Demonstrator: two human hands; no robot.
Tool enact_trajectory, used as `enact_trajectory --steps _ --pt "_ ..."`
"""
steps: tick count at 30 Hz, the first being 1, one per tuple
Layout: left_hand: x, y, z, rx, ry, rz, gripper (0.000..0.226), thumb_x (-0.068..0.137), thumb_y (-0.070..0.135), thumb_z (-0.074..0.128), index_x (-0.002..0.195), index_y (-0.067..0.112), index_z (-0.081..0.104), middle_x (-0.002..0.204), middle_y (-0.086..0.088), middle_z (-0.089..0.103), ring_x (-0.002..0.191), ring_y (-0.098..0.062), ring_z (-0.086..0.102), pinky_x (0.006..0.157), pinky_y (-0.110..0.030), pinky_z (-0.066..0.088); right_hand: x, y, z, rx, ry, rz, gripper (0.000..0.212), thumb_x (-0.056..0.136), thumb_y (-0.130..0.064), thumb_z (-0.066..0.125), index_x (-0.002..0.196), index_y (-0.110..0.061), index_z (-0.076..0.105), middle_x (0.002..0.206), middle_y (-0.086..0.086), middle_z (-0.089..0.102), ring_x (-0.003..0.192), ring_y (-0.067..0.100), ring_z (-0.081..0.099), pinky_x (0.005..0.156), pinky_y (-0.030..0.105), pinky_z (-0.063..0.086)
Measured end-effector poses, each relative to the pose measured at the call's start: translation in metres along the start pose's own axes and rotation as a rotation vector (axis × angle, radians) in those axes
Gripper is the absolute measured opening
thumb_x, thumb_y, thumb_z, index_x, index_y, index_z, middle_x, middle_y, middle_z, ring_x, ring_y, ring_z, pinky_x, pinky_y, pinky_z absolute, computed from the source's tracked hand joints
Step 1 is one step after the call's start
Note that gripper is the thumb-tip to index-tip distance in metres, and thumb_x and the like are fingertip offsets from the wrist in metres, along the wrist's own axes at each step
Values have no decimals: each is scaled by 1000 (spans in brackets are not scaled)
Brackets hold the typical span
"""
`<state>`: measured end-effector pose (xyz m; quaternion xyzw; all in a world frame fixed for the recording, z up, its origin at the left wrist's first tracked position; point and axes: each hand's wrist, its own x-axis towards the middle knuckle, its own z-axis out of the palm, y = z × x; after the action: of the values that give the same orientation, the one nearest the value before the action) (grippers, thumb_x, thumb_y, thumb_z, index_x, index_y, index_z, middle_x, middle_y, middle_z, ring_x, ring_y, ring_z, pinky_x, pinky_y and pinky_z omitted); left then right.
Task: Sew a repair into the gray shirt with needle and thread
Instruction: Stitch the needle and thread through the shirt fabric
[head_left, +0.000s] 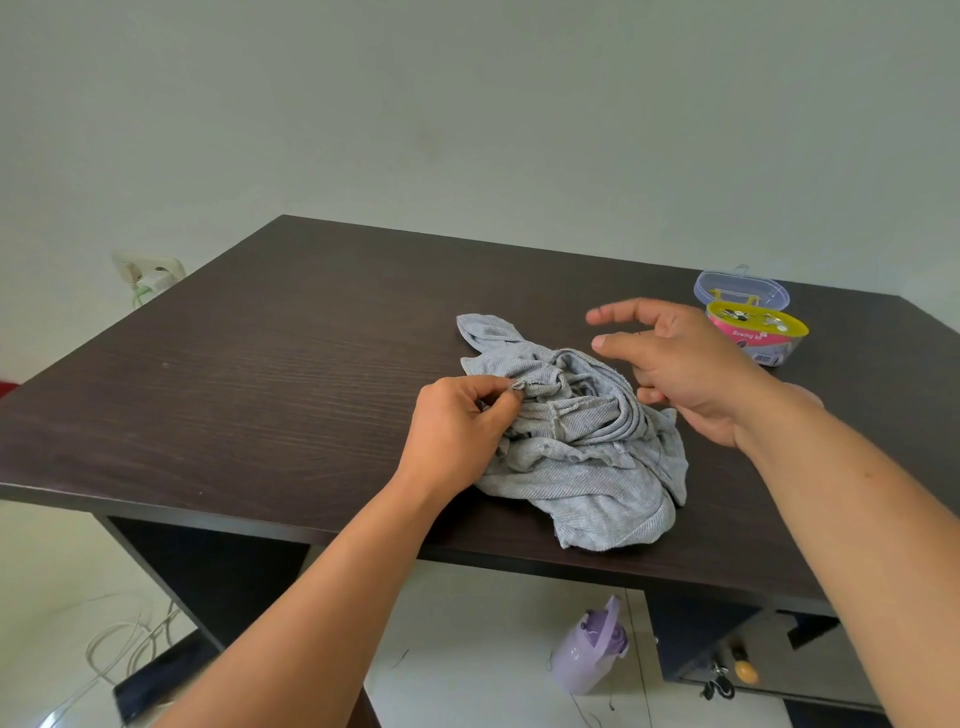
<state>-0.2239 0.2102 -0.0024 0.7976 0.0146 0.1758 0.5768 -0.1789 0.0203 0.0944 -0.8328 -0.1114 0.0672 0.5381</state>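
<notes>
shirt: gray shirt (576, 441) soft, limp, bunched on worktop (260, 374)
left hand (457, 431): grip pinching shirt's edge fold
right hand (680, 364): grip released, fingers spread over shirt

Pale gray ribbed shirt (576, 436) on dark brown woodgrain desk (260, 374); yellow-and-pink sewing kit (756, 332)

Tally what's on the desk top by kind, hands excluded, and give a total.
Shirt: 1, gray, crumpled
Sewing kit box: 1
Clear lid: 1, behind the box
Total: 3 on the desk
</notes>
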Motion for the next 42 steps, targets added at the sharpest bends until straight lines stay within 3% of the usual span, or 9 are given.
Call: enact_trajectory --steps 5,9,13,15,17,26,33,38,42 --pt "0 1 -1 9 2 -9 21 96 23 67 79 18 79 54 2 56 48 -7 42 48 -23 36 1 4 3 -152 29 76 6 90 -23 60 92 -19 64 74 -1 51 64 12 44 58 31 38" --pt "0 3 -1 17 5 -2 22 96 23 67 79 15 78 59 -10 63 52 -7 45 50 -23 39 -1 8 13 -38 32 72 21 88 -6 43 84 -16 61 67 -2 47 60 12 40 56 30 35" --pt "0 3 -1 15 6 -3 22 96 23 68 78 16 77 57 -8 61 51 -6 45 50 -21 38 -7 14 27 -59 -27 33 23 91 4 46 91 -11 63 72 0 71 56 13 57 62 31 52" --pt "0 3 -1 8 5 -12 20 96 23 68 79 18 78 57 -1 60 51 -5 45 50 -20 38 -12 18 33 -13 -68 28 19 95 4 55 97 -12 64 83 2 76 65 12 69 70 29 61" --pt "0 3 -1 -8 -2 -18 19 96 24 67 81 20 79 62 -8 66 54 -6 49 51 -22 41 -15 20 37 24 -83 37 17 93 1 64 102 -13 66 88 4 77 75 12 75 73 27 62" --pt "-1 6 -3 -68 -12 -7 20 96 23 66 81 18 78 77 -23 68 62 -12 50 55 -25 40 -21 19 46 7 -32 51 13 88 -3 72 98 -11 72 85 7 77 79 14 76 79 32 62" --pt "-3 8 -4 -101 -44 -4 20 97 23 67 80 24 79 62 -4 61 58 -11 47 51 -21 38 -22 20 48 33 -17 57 11 88 -2 71 96 -10 71 85 9 77 80 17 77 79 34 62" --pt "-4 9 -4 -86 -45 21 20 97 23 67 82 27 80 66 -19 66 56 -10 48 51 -22 39 -23 22 51 147 9 50 11 90 2 68 92 -8 68 84 11 76 80 18 76 74 29 62" --pt "-3 9 -3 -80 -43 44 20 97 22 68 83 30 79 65 -13 69 54 -8 50 50 -20 40 -23 26 56 204 56 39 10 90 2 68 93 -7 67 82 11 76 79 19 77 75 32 62"
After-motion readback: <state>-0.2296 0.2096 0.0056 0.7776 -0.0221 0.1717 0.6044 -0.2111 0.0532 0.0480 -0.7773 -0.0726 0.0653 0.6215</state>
